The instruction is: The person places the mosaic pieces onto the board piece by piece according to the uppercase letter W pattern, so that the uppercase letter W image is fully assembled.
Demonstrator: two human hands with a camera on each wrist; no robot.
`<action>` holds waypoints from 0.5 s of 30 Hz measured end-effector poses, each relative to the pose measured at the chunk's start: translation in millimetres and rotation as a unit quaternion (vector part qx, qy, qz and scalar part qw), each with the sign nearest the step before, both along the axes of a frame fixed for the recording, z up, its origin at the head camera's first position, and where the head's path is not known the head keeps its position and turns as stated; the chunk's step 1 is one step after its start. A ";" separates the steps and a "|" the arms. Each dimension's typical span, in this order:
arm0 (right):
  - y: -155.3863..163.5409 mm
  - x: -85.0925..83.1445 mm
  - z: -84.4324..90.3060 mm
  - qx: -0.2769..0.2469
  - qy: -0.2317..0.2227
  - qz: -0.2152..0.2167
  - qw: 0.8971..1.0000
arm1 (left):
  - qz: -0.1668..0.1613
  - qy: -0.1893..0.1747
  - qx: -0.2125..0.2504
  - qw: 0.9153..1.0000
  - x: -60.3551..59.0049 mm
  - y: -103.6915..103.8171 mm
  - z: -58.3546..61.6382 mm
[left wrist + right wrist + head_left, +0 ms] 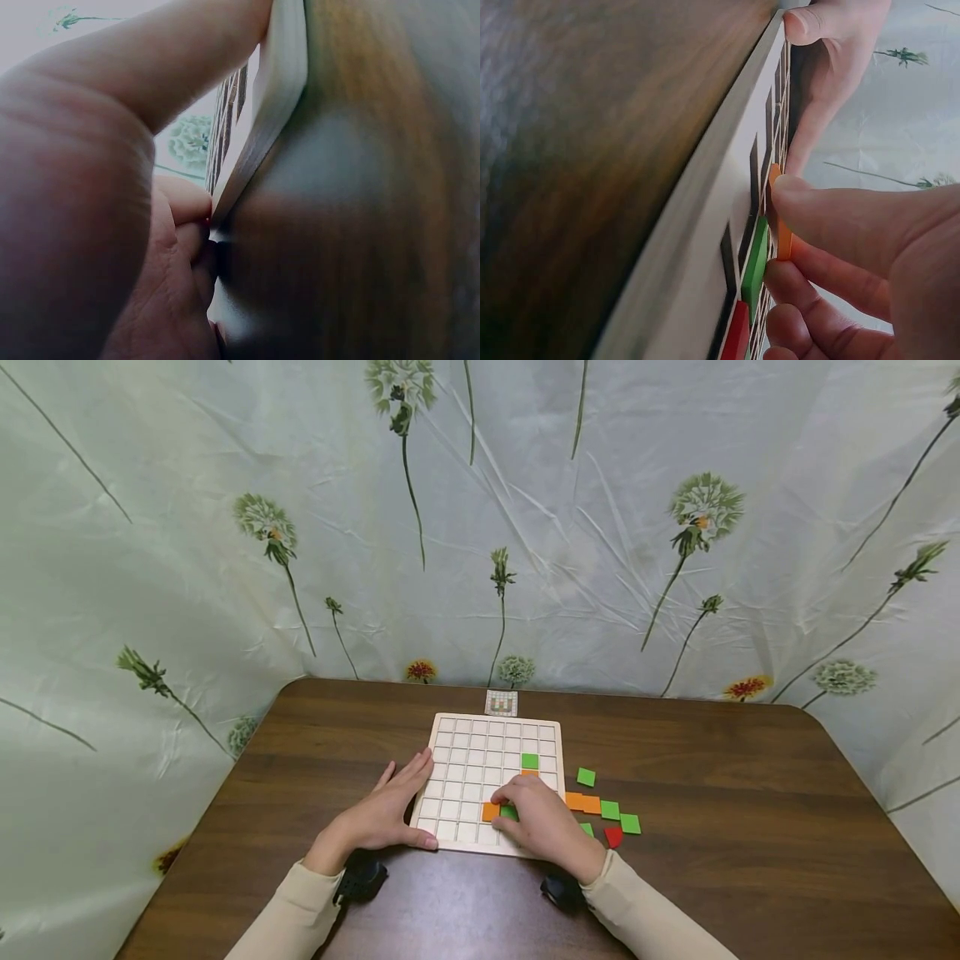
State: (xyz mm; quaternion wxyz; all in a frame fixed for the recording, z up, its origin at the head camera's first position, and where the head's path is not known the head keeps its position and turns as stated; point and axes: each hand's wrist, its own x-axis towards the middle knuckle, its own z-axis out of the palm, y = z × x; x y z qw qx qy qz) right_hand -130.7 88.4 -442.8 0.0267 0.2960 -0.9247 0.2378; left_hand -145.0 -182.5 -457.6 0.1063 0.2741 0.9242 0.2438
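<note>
We see the left hand (378,817) lying with straight fingers along the left edge of the pale wooden grid board (471,752), its thumb hooked against the board's near corner; its grip is open and merely steadies the board. The right hand (542,822) rests on the board's near right part. From the right wrist view, the thumb and fingers (832,217) of that hand pinch an orange tile (778,214), so this grip is closed on the tile, which stands tilted on edge over a cell in the near row. Just beside the grip, toward the wrist, a green tile (754,259) sits in the next cell, and past it a red tile (736,334).

Beyond the right grip, farther from us, a green tile (529,761) lies in a cell of the board. To the outer side of that grip, loose orange, green and red tiles (609,811) lie scattered on the dark brown wooden surface (712,827). A small pattern card (501,702) lies just past the board's far edge.

Around the surface hangs a pale green curtain (562,527) printed with dandelions and small red flowers, closing off the back and both sides.
</note>
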 end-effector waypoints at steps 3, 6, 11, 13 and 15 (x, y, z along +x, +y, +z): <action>-0.3 0.0 -0.4 0.002 -0.001 -0.001 1.000 | 0.000 -0.001 0.002 1.000 0.2 0.2 -0.5; -0.7 -0.2 0.2 0.003 -0.005 -0.001 1.000 | 0.000 -0.001 0.003 1.000 0.2 0.2 -1.0; -1.2 -0.1 1.0 0.004 -0.005 0.000 1.000 | 0.002 -0.001 0.000 1.000 -0.3 0.2 -1.2; -1.4 -0.1 1.0 0.004 -0.003 0.002 1.000 | 0.002 -0.002 -0.002 1.000 -0.4 0.4 -1.0; -1.6 -0.1 1.1 0.003 -0.001 0.003 1.000 | 0.001 -0.003 -0.003 1.000 -0.5 0.5 -0.8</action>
